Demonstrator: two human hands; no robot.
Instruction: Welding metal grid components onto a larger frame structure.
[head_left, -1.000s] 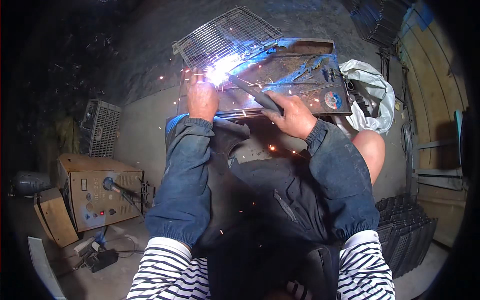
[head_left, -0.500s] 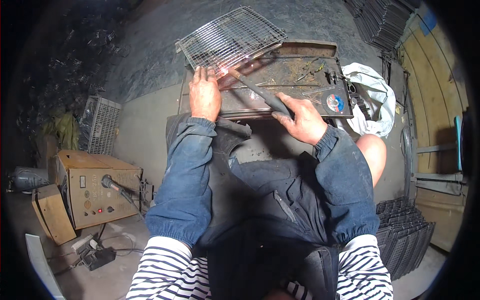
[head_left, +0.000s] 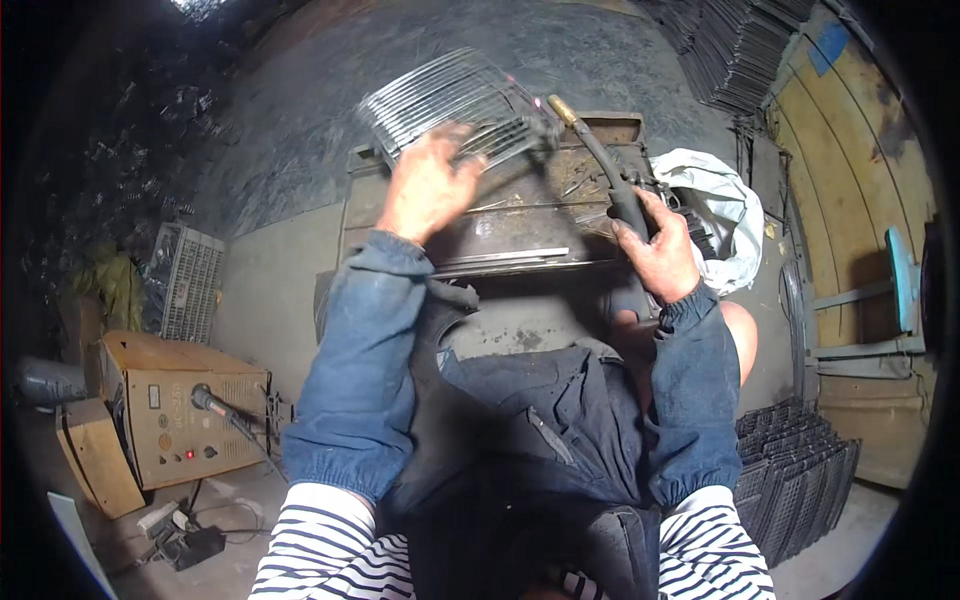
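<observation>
While my left hand (head_left: pixel 428 188) lies with fingers spread on the near edge of the wire grid (head_left: pixel 455 108), that grid sits blurred and tilted at the far left of the metal table (head_left: pixel 520 225). My right hand (head_left: pixel 660 255) is wrapped tight around the welding torch (head_left: pixel 600 165) — its brass tip points at the grid's right corner. A white cloth (head_left: pixel 725 215) lies just right of it; a tan welding machine (head_left: pixel 185 410) stands on the floor, near left.
</observation>
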